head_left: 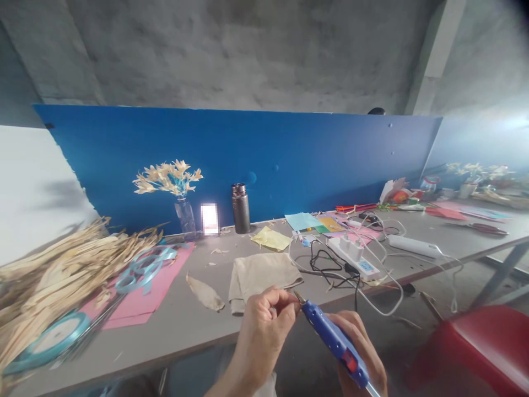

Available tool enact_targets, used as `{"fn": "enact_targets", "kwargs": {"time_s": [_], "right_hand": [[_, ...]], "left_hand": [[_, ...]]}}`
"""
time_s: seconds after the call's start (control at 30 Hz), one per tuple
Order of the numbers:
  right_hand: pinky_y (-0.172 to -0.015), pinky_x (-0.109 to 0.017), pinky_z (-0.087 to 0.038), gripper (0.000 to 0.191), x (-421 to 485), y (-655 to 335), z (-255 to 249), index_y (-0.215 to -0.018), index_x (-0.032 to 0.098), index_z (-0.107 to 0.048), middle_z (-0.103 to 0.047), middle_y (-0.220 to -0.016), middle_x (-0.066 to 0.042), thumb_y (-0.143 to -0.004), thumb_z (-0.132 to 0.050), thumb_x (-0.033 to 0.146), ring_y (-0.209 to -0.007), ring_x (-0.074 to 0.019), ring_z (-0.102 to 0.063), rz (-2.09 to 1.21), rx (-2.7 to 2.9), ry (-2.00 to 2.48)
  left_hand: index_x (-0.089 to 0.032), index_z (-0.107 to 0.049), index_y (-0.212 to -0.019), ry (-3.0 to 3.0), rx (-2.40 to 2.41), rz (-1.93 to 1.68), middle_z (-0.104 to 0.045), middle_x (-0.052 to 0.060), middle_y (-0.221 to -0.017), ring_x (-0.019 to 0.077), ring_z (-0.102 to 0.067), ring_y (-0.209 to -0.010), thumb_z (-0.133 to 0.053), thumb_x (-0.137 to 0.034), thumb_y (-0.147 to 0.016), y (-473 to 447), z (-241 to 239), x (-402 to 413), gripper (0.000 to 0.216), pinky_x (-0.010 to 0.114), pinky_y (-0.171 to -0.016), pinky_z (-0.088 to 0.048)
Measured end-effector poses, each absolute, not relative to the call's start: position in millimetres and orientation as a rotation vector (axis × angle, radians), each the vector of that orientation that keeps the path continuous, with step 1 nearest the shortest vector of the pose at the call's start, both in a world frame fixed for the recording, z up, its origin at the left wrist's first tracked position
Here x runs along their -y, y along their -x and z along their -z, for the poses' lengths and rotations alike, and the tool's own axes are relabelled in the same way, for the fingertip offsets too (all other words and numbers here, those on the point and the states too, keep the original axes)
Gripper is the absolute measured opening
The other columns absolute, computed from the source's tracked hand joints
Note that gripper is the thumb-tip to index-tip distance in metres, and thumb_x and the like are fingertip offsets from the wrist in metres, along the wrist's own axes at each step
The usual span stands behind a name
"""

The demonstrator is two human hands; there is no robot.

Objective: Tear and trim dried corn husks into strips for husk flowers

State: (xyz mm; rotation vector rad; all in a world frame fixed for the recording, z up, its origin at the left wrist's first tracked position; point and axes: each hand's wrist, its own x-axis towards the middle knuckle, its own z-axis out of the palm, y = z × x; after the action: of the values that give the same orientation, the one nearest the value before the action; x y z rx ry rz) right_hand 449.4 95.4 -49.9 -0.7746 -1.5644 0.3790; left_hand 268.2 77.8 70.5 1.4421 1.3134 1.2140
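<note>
Our right hand (363, 347) gripping blue plastic glue gun (334, 339), held over grey table's (198, 331) near edge. Our left hand (264, 331) pinching its metal nozzle tip (298, 298). We judge: gluing step; next needs steady aim, fingers clear of hot tip.

Right hand (363, 347) holds blue glue gun (334, 339); left hand (264, 331) pinches its nozzle.

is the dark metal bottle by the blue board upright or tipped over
Upright. The metal bottle stands on its base on the table against the blue board, cap on top, beside the glass vase of straw flowers.
</note>
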Motion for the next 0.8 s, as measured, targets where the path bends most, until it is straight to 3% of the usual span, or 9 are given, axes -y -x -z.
{"fn": "enact_targets", "kwargs": {"time_s": [0.2,0.33,0.4,0.5,0.6,0.67,0.8], "right_hand": [[-0.078,-0.036,-0.049,0.025,-95.6,-448.0,51.2,-0.113,0.028,-0.069,-0.065,-0.095,-0.007,-0.091,-0.061,0.038,-0.086,-0.0253,-0.062,-0.351,1.563,0.815],[-0.072,-0.033,-0.049,0.018,-95.8,-444.3,48.6,-0.105,0.025,-0.071,-0.065,-0.093,-0.006,-0.089,-0.064,0.032,-0.081,-0.0226,-0.062,-0.392,1.404,0.841],[-0.068,-0.032,-0.050,0.015,-95.8,-441.4,51.8,-0.098,0.022,-0.071,-0.066,-0.088,-0.006,-0.087,-0.068,0.032,-0.077,-0.0221,-0.062,-0.494,1.287,0.814],[-0.068,-0.035,-0.053,0.023,-96.7,-440.3,64.0,-0.094,0.020,-0.072,-0.070,-0.087,-0.007,-0.080,-0.076,0.037,-0.079,-0.0257,-0.065,-0.741,1.030,0.901],[-0.074,-0.039,-0.055,0.032,-99.2,-444.9,74.0,-0.096,0.020,-0.073,-0.072,-0.089,-0.009,-0.074,-0.082,0.041,-0.085,-0.0274,-0.066,-1.011,0.848,0.921],[-0.077,-0.039,-0.053,0.033,-101.0,-448.6,72.9,-0.101,0.024,-0.072,-0.068,-0.083,-0.006,-0.077,-0.080,0.045,-0.081,-0.0234,-0.063,-1.137,0.852,0.727],[-0.074,-0.039,-0.050,0.029,-102.0,-448.7,57.1,-0.101,0.030,-0.067,-0.051,-0.075,0.000,-0.082,-0.071,0.052,-0.072,-0.0174,-0.051,-1.241,0.794,0.365]], "left_hand": [[-0.015,-0.059,-0.064,-1.377,-1.290,-1.356,-0.045,-0.003,-0.062,0.0091,-0.034,-0.058,-0.058,-0.024,-0.077,-270.0,-68.2,-72.8,0.016,0.021,-0.053,-0.028],[-0.016,-0.054,-0.058,-1.458,-1.073,-1.227,-0.049,0.000,-0.060,0.0102,-0.042,-0.057,-0.061,-0.028,-0.077,-266.7,-73.9,-53.7,0.024,0.023,-0.056,-0.033],[-0.016,-0.057,-0.060,-1.516,-1.019,-1.149,-0.052,0.001,-0.062,0.0112,-0.046,-0.057,-0.059,-0.034,-0.081,-265.0,-71.5,-48.8,0.028,0.024,-0.057,-0.035],[-0.017,-0.063,-0.080,-1.599,-1.208,-1.146,-0.058,0.002,-0.073,0.0123,-0.047,-0.064,-0.061,-0.035,-0.081,-264.5,-59.6,-50.9,0.018,0.023,-0.059,-0.035],[-0.017,-0.057,-0.077,-1.610,-1.275,-0.973,-0.052,-0.001,-0.062,0.0114,-0.045,-0.056,-0.058,-0.042,-0.084,-264.8,-45.2,-56.8,0.025,0.022,-0.054,-0.031],[-0.019,-0.049,-0.069,-1.613,-1.245,-0.840,-0.043,-0.004,-0.054,0.0108,-0.040,-0.051,-0.053,-0.049,-0.086,-264.1,-37.8,-59.3,0.035,0.023,-0.051,-0.027],[-0.018,-0.047,-0.064,-1.757,-1.290,-0.815,-0.045,-0.002,-0.059,0.0124,-0.038,-0.060,-0.053,-0.053,-0.083,-260.0,-27.7,-61.5,0.040,0.023,-0.057,-0.028]]}}
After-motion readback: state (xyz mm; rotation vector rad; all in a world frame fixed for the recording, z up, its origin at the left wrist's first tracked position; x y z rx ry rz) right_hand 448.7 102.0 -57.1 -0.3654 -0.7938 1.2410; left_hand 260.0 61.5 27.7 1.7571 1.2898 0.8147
